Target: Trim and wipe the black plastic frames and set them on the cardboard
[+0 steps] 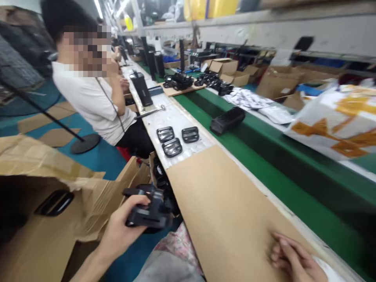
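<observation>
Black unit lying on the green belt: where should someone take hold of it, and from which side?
Probably across the middle of the black unit, coming from above on the near side. It lies lengthwise on the green belt, long and narrow, so the hand can span its width.

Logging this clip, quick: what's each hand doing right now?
Left hand: closed, holding a black device.
Right hand: open, resting on cardboard, holding nothing.
</observation>
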A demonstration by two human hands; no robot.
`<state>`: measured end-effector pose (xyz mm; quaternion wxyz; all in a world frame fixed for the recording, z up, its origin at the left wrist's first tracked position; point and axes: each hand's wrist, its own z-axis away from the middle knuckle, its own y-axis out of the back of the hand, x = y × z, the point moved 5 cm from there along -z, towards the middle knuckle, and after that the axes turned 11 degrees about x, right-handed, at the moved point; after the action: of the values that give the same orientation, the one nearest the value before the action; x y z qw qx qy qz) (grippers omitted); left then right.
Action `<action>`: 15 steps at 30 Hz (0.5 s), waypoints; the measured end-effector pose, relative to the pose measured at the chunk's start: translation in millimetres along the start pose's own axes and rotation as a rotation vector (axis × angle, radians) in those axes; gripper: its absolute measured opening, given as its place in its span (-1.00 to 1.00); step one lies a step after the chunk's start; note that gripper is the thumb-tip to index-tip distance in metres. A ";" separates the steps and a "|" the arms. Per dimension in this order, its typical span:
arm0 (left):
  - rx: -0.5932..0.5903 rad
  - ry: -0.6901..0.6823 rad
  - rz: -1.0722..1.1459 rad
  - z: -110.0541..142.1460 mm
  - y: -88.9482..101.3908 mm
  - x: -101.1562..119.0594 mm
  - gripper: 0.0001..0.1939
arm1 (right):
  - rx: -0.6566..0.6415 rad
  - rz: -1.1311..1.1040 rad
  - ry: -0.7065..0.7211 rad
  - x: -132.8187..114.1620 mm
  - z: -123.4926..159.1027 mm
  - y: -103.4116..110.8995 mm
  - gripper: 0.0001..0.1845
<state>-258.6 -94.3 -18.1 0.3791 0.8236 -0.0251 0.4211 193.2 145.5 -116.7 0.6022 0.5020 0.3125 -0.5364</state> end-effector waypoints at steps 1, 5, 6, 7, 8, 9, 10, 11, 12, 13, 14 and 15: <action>-0.088 -0.107 0.076 -9.2 -24.4 24.8 -0.70 | -0.002 -0.017 -0.009 -3.7 1.3 -2.6 -0.29; -0.368 -0.510 0.204 -40.6 -118.3 108.6 -0.73 | 0.000 -0.071 -0.008 -16.0 8.2 -11.8 -0.29; -0.437 -0.587 0.191 -45.5 -140.1 122.2 -0.72 | 0.001 -0.081 -0.006 -17.4 9.5 -12.5 -0.30; -0.494 -0.657 0.175 -49.0 -159.5 132.9 -0.70 | -0.002 -0.090 -0.005 -18.2 10.6 -12.7 -0.31; -0.548 -0.710 0.145 -51.3 -176.7 140.5 -0.67 | -0.007 -0.098 -0.007 -18.5 11.4 -12.7 -0.32; -0.597 -0.755 0.118 -52.3 -190.9 146.1 -0.64 | -0.011 -0.106 -0.008 -18.6 12.1 -12.5 -0.32; -0.631 -0.785 0.101 -53.0 -201.5 150.1 -0.60 | -0.014 -0.113 -0.008 -18.7 12.8 -12.3 -0.32; -0.658 -0.798 0.094 -53.5 -208.8 153.0 -0.56 | -0.014 -0.119 -0.007 -19.0 13.6 -12.3 -0.32; -0.678 -0.797 0.102 -54.2 -213.0 155.4 -0.52 | -0.013 -0.122 -0.004 -19.6 14.4 -12.5 -0.31; -0.690 -0.785 0.126 -55.3 -214.6 157.4 -0.47 | -0.012 -0.121 0.001 -20.6 15.2 -12.8 -0.30; -0.700 -0.773 0.159 -56.8 -214.3 159.2 -0.44 | -0.011 -0.117 0.007 -21.7 15.8 -13.2 -0.30; -0.708 -0.766 0.194 -58.4 -212.8 160.8 -0.40 | -0.012 -0.112 0.011 -22.8 16.1 -13.5 -0.29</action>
<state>-117.7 139.5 -11.0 0.5568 0.7339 -0.3787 0.0889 172.4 139.0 -94.6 0.5725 0.4830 0.3465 -0.5646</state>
